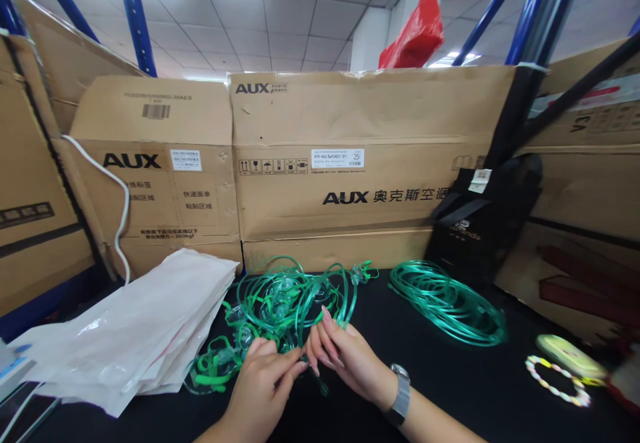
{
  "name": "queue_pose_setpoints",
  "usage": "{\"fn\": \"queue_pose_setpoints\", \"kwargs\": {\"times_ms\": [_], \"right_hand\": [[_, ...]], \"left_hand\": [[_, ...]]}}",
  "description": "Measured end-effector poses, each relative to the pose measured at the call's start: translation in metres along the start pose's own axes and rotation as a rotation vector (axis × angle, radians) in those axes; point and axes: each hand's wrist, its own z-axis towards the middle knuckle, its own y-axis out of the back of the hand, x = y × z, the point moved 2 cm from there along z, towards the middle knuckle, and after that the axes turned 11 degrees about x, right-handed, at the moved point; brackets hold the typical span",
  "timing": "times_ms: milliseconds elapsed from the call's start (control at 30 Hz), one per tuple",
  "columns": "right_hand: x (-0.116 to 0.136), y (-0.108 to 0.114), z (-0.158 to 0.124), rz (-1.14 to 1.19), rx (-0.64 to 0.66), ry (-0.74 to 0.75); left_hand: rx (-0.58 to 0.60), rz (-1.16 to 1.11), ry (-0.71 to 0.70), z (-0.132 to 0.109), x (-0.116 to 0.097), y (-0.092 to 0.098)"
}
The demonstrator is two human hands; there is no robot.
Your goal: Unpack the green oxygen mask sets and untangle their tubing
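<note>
Your left hand (265, 379) and right hand (345, 356) both pinch strands of the green tubing tangle (285, 299), which lies on the black table (450, 389) beside the white bags (135, 329). If you pull hard, the crossed loops will likely cinch into tighter knots.

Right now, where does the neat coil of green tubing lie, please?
In the head view the coil lies on the black table, right of the right hand, in front of the black bag.

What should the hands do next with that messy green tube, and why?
Probably draw the pinched strand out of the tangled green tubing. Both the left hand and right hand pinch it at the pile's near edge, where loops cross each other.
</note>
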Motion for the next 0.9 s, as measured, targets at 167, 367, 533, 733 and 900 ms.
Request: {"fn": "queue_pose_setpoints", "kwargs": {"times_ms": [167, 367, 533, 733, 900], "right_hand": [[0.005, 0.017, 0.001, 0.051, -0.211, -0.006], [0.013, 0.078, -0.009, 0.018, -0.710, -0.048], [0.030, 0.118, -0.017, 0.024, -0.792, 0.069], [0.063, 0.107, -0.016, 0.078, -0.595, 0.137], [0.065, 0.083, -0.012, 0.213, -0.370, 0.169]], "left_hand": [[-0.054, 0.065, -0.026, 0.000, 0.007, 0.000], [-0.198, 0.152, 0.003, -0.003, 0.010, 0.003], [-0.184, 0.087, -0.065, -0.008, 0.000, 0.007], [-0.229, -0.255, -0.053, -0.010, -0.005, 0.015], [-0.252, -0.789, 0.095, -0.007, -0.002, 0.007]]}}
